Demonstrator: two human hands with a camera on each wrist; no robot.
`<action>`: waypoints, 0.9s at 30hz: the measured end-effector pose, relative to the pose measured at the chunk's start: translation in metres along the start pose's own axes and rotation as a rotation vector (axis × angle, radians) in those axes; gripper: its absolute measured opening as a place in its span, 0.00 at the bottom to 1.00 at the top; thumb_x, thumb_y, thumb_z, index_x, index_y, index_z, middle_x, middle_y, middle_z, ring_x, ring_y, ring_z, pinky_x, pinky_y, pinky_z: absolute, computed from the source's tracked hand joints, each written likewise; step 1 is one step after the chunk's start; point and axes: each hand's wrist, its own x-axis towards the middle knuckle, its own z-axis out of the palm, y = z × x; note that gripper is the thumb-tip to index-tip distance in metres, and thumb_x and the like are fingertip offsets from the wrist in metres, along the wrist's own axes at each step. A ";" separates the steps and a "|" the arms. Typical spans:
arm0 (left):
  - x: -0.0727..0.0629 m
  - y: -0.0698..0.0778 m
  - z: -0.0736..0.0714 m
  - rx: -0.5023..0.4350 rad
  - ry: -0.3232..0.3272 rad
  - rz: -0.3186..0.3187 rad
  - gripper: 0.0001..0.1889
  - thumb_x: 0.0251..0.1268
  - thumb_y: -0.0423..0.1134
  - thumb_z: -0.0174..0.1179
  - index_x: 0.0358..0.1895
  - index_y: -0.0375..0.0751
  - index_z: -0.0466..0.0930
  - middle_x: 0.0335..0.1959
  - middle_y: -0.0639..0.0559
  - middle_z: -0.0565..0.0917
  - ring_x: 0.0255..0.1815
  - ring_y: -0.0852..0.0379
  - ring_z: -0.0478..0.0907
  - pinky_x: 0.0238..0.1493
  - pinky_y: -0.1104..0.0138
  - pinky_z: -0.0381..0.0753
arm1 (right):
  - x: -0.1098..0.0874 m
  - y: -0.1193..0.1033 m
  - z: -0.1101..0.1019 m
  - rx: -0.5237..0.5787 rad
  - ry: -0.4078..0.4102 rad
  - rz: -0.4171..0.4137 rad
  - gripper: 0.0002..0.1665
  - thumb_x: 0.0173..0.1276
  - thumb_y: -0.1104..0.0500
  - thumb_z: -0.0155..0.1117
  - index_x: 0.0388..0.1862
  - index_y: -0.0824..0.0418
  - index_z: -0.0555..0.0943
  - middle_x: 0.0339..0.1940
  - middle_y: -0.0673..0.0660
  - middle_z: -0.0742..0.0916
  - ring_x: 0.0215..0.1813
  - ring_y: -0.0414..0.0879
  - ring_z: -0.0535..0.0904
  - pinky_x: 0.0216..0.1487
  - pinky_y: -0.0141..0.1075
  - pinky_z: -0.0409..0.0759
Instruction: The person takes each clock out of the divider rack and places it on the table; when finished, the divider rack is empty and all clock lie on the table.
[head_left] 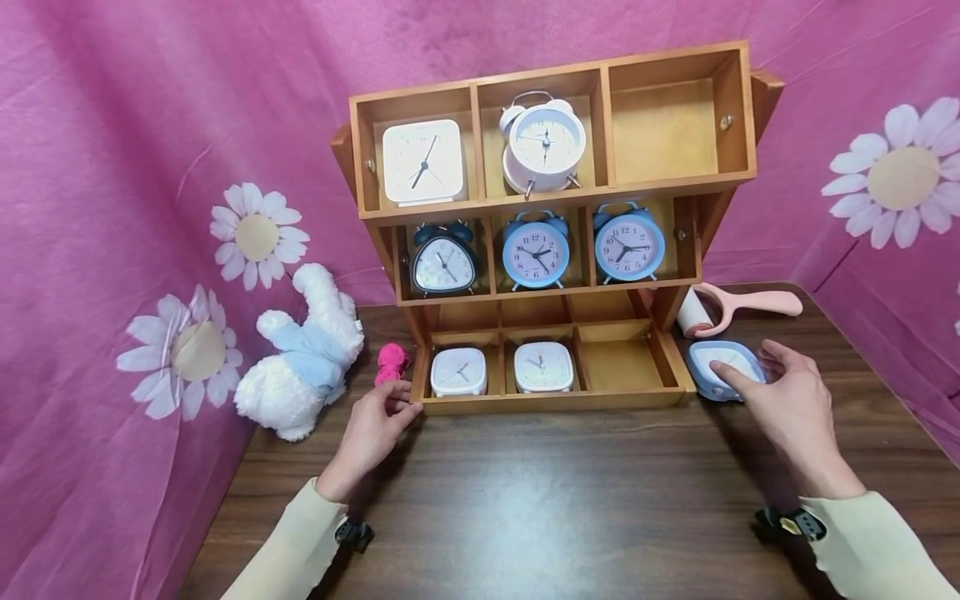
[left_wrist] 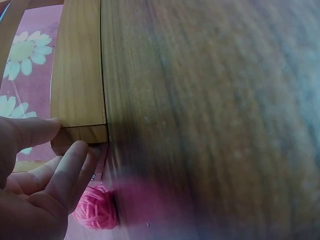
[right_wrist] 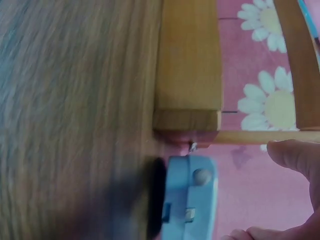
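A tiered wooden shelf (head_left: 555, 403) stands on the table with several clocks in its compartments. At its lower left front corner is my left hand (head_left: 378, 421), its thumb and fingertips against the wood; in the left wrist view the fingers (left_wrist: 67, 175) look fairly straight beside the board's end. To the right of the shelf, a blue rounded alarm clock (head_left: 723, 363) lies face up on the table. My right hand (head_left: 795, 400) hovers over it with thumb and fingers spread apart. In the right wrist view the clock's blue side (right_wrist: 182, 200) shows, with a gap to the thumb.
A white plush toy (head_left: 315, 358) in blue and a pink yarn ball (head_left: 392, 363) lie left of the shelf. Behind the blue clock sits a pink-handled lint roller (head_left: 761, 302). Pink flowered cloth (head_left: 225, 50) hangs behind and at both sides. Lower tiers hold white clocks (head_left: 543, 367) and blue clocks (head_left: 536, 253).
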 end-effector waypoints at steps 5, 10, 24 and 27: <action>0.000 -0.002 0.000 0.001 -0.002 0.002 0.19 0.74 0.43 0.76 0.58 0.32 0.88 0.44 0.41 0.93 0.43 0.52 0.91 0.46 0.60 0.90 | -0.007 -0.012 -0.001 0.005 0.003 -0.020 0.57 0.77 0.36 0.73 0.87 0.72 0.64 0.77 0.80 0.75 0.77 0.76 0.71 0.71 0.69 0.66; -0.003 0.019 -0.005 0.021 -0.030 -0.101 0.17 0.75 0.37 0.74 0.61 0.32 0.87 0.48 0.40 0.94 0.49 0.47 0.92 0.53 0.58 0.90 | -0.013 -0.025 -0.001 0.012 -0.011 -0.033 0.57 0.76 0.35 0.74 0.88 0.68 0.66 0.78 0.78 0.75 0.76 0.73 0.73 0.63 0.52 0.69; -0.002 0.021 -0.003 0.022 -0.020 -0.111 0.17 0.76 0.36 0.74 0.61 0.32 0.87 0.48 0.41 0.94 0.48 0.48 0.92 0.51 0.63 0.89 | -0.018 -0.043 0.017 0.039 -0.048 -0.102 0.51 0.76 0.38 0.75 0.85 0.66 0.71 0.76 0.75 0.77 0.70 0.70 0.77 0.53 0.38 0.67; -0.003 0.021 -0.004 0.021 -0.019 -0.112 0.17 0.76 0.36 0.74 0.61 0.32 0.87 0.48 0.40 0.94 0.48 0.48 0.92 0.51 0.63 0.89 | -0.020 -0.045 0.020 0.040 -0.066 -0.111 0.52 0.76 0.37 0.75 0.86 0.66 0.70 0.77 0.77 0.77 0.71 0.72 0.76 0.58 0.47 0.72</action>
